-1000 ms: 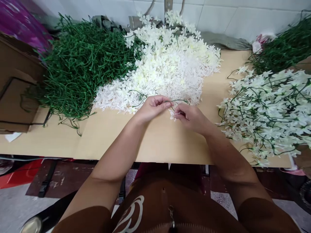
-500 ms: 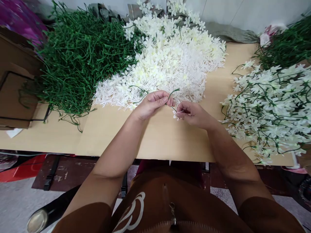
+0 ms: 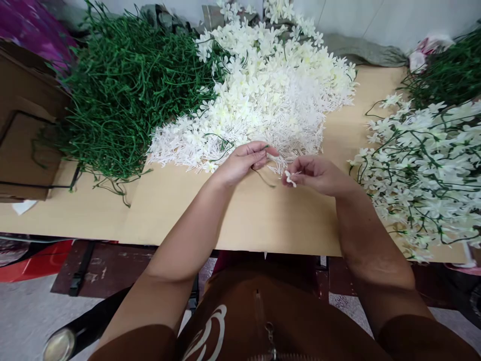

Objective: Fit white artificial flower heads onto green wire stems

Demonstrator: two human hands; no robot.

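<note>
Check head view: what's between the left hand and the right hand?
In the head view, the thin green stem hangs from the left hand into the gap; otherwise bare table before the right hand, which pinches a white flower.

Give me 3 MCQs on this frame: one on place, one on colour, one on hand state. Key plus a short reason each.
1. Where does the pile of bare green stems lie?
A. left of the loose white blossom pile
B. on the floor
C. in the person's lap

2. What colour is the single blossom at the right hand?
A. red
B. white
C. blue

3. What is the left hand doing?
A. lying flat and open on the tabletop
B. pinching a thin green stem
C. gripping the cardboard box

Key: 1 A, the green heap is on the table beside the blossoms; 2 B, the petals are white; 3 B, the stem hangs from its closed fingertips.
</note>
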